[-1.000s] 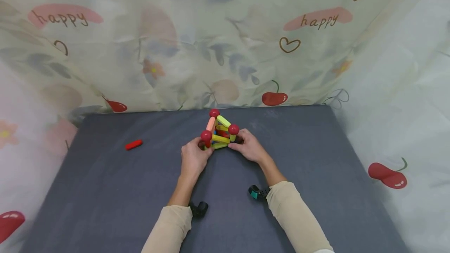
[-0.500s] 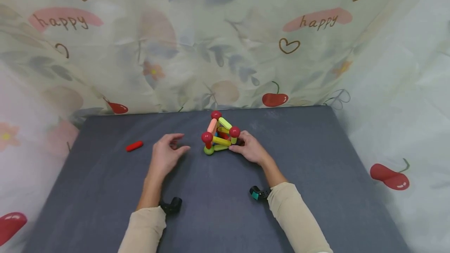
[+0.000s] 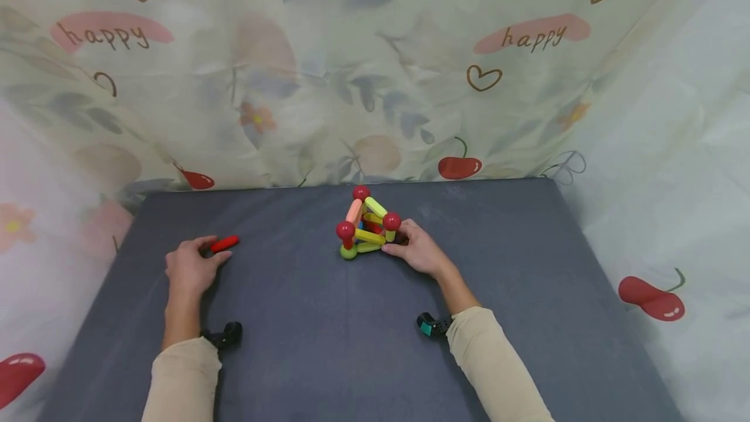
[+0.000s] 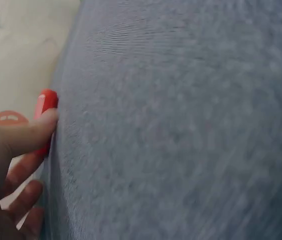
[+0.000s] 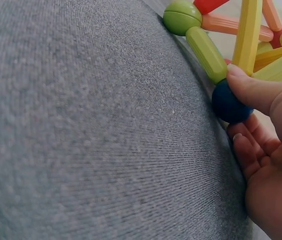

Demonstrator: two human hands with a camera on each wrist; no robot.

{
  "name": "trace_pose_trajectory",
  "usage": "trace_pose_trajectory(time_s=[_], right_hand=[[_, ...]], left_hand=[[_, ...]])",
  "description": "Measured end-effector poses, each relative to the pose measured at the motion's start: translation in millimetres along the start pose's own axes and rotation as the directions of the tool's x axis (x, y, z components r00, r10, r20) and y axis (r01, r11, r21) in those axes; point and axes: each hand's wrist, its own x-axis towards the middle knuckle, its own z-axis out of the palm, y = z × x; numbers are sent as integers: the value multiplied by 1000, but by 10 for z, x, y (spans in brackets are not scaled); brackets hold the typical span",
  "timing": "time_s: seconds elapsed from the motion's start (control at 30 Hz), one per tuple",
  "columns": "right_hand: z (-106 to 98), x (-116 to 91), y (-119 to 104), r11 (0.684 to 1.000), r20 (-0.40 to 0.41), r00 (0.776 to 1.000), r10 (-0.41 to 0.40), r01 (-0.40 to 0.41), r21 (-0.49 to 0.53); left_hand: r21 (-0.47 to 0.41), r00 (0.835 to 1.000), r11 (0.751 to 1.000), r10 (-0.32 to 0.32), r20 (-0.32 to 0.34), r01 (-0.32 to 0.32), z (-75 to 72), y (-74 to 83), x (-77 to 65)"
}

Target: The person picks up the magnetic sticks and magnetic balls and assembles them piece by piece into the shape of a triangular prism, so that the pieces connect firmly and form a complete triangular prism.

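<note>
My left hand [image 3: 190,270] is at a red stick [image 3: 225,243] lying on the dark tabletop; thumb and fingers pinch it from either side. The thumb covers the middle of the red stick [image 4: 46,101] in the left wrist view. My right hand [image 3: 423,249] grips the near right corner of a small frame of coloured sticks and balls [image 3: 370,236]. In the right wrist view that corner is a dark blue ball [image 5: 228,104], held between thumb and fingers. The frame has red balls [image 3: 346,230] on top and a green ball [image 3: 348,252] at its near left foot.
The dark cloth-covered tabletop [image 3: 328,344] ends at a patterned curtain [image 3: 328,83] behind the frame. More curtain hangs at both sides. A black wrist camera [image 3: 225,336] sits on the left wrist and another camera [image 3: 432,325] on the right.
My left hand has let go of the frame's near left corner and moved left across the table to the red stick. My right hand has stayed on the frame, which stands where it was.
</note>
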Motion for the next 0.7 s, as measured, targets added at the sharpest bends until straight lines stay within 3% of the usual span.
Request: trace_pose_trajectory(time_s=[0.13,0.23,0.3,0.43,0.53,0.7], right_hand=[[9,-8,31,1000,4,1000,8,-8,-1],[5,-7,40,1000,-11,1000,6,-6,8],[0,-7,37,1000,-20,1000,1,-1,14],[-4,-9,31,1000,-24,1000,-4,4,14],[5,-5,37,1000,-18,1000,-10,10,12],[19,5,48,1000,-20,1000,-21,21,11]], left_hand=[[14,999,1000,-4,-38,5,67,135,-46],[-73,994,993,82,-74,-88,98,432,-137],[-136,982,974,168,-88,-179,129,708,-217],[-196,940,920,328,-90,-340,249,1309,-433],[-226,909,880,407,-94,-418,374,1669,-595],[-264,852,813,518,-83,-520,587,2019,-742]])
